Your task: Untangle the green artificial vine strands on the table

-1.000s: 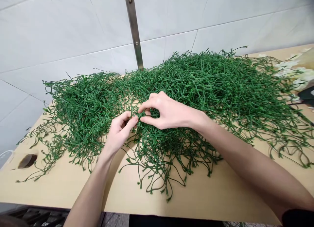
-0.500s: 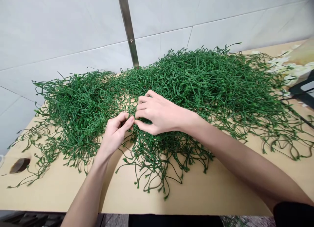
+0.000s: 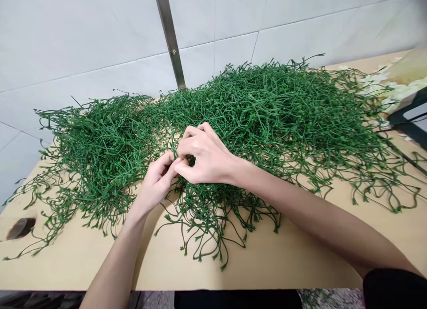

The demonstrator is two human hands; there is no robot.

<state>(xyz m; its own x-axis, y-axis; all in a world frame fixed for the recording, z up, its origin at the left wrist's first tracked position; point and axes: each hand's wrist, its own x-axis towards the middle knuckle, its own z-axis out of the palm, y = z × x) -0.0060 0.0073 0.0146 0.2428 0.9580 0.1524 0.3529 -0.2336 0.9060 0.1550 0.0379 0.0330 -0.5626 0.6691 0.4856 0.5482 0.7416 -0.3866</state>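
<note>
A wide heap of thin green plastic stems (image 3: 267, 109) with small tips lies across a tan table (image 3: 293, 260). My left hand (image 3: 156, 180) is at the heap's near middle, thumb and fingers pinched on a green stem. My right hand (image 3: 203, 155) sits just right of it, fingers curled and pinching the same clump of stems. The fingertips of both hands touch. Loose stem ends (image 3: 207, 238) trail toward the table's front edge below the hands.
A metal strip (image 3: 168, 38) runs up the white tiled wall behind the heap. At the far right lie pale flower pieces (image 3: 396, 91) and a dark object (image 3: 412, 122). A round hole (image 3: 20, 227) is in the table at the left.
My right hand has closed its fingers further and moved slightly left toward the left hand. The view has shifted a little to the right and up.
</note>
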